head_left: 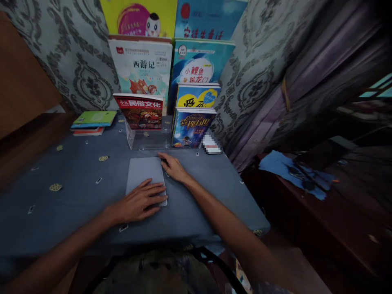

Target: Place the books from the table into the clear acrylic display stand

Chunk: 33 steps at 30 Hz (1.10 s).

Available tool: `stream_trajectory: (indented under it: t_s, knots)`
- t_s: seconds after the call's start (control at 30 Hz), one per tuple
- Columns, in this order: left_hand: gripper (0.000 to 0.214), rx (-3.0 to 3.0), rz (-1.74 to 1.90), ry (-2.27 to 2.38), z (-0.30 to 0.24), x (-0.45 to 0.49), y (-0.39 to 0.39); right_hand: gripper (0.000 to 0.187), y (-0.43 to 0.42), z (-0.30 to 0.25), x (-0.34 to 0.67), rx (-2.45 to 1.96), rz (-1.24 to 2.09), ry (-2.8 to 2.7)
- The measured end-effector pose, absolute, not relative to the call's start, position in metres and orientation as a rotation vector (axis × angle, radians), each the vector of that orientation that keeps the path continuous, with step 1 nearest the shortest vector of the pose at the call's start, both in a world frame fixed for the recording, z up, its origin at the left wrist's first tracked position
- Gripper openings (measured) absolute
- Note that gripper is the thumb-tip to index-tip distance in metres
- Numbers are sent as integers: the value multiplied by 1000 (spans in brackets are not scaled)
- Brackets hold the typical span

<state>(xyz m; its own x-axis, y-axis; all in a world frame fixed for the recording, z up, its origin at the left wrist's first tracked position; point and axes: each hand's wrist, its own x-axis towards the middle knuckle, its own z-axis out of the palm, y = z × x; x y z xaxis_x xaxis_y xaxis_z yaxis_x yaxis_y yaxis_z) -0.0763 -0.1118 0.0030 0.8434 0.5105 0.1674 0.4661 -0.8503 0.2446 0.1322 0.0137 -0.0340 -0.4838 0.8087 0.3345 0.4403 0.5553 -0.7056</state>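
Item: grey flat slab, lying on the tablecloth just in front of the clear book stand. Left hand flat on the corner farthest from the stand, fingers spread, clasping nothing. Right hand at a corner nearer the stand; clasp indiscernible. Likely thin, stiff, smooth, light; best taken by opposite edges

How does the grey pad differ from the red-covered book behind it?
The grey pad lies flat on the table; the red-covered book stands in a clear stand. The pad is plain, the book printed. The left hand and right hand touch only the pad. Both are rectangular.
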Motion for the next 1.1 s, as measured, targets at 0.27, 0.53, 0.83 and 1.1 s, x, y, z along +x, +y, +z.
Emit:
stream_trajectory:
  t_s: [0.27,0.53,0.83,1.1]
  knots:
    - [42,2863,426,746,-7,-77,-110,49,-4,-17,126,-1087,471,-2368]
    - [38,2876,547,873,-2,-86,-120,42,-45,-7,113,-1127,265,-2471]
    - [28,2820,749,1256,-11,-116,-125,48,-86,-16,106,-911,282,-2587]
    - [37,2891,643,1313,-18,-119,-130,54,-91,-4,126,-1078,261,-2649]
